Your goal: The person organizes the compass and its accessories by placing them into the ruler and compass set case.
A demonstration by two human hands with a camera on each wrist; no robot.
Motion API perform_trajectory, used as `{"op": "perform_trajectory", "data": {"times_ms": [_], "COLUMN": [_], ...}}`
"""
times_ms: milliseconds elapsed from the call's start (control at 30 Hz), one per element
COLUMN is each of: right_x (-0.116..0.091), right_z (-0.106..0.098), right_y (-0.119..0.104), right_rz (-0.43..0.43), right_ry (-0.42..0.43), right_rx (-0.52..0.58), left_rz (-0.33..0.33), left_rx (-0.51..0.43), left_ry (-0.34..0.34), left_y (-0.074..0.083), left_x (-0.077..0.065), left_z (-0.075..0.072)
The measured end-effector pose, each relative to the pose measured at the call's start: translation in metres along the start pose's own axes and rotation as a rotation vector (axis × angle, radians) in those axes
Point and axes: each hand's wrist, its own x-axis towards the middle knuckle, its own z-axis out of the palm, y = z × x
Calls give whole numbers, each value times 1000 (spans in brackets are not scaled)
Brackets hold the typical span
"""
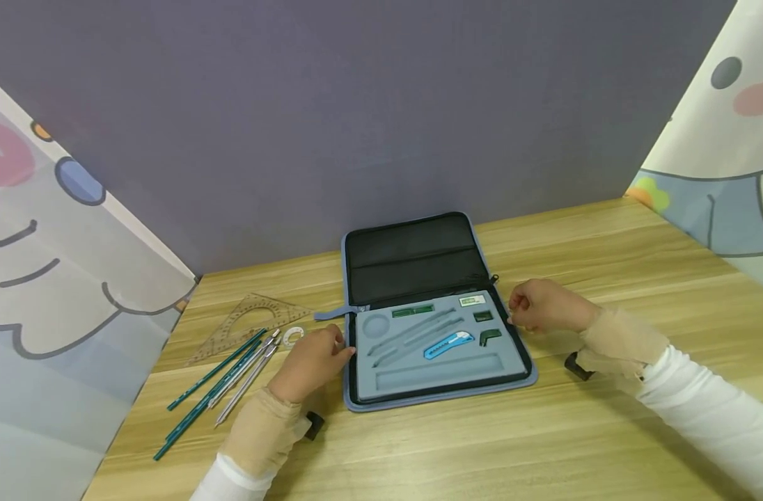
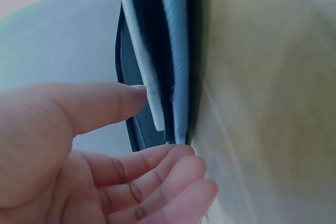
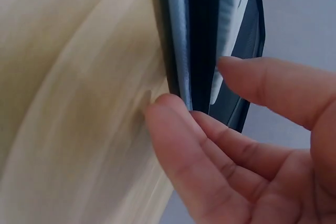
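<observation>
An unzipped flat blue zip case (image 1: pixel 441 401) lies on the table with its black-lined lid (image 1: pixel 413 254) raised at the back. Inside sits a grey-blue tray (image 1: pixel 365 369) with shaped recesses. It bears a blue utility knife (image 1: pixel 449 345), a white eraser (image 1: pixel 472 300) and small green items, one a pencil sharpener (image 1: pixel 483 316). My left hand (image 1: pixel 312 363) grips the case's left edge, thumb at the tray's rim and fingers along the outer side. At the right edge my right hand (image 1: pixel 547 306) holds likewise. How firmly they press is not plain.
Left of the case lie a clear set square (image 1: pixel 221 334), a small white ring (image 1: pixel 293 337), several green pencils (image 1: pixel 215 376) and silver compasses (image 1: pixel 246 386). A strap (image 1: pixel 331 314) juts from the case's left side. A grey wall (image 1: pixel 388 125) stands behind the wooden table (image 1: pixel 450 452).
</observation>
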Motion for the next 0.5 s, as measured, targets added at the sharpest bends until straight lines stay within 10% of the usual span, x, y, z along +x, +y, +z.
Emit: {"op": "perform_trajectory", "data": {"times_ms": [500], "right_x": [2], "right_z": [7], "right_y": [7], "right_rz": [-2], "right_ry": [-1], "right_rx": [85], "left_rz": [-82], "left_rx": [60], "left_ry": [12], "left_y": [-17], "left_x": [-7], "left_z": [-24]}}
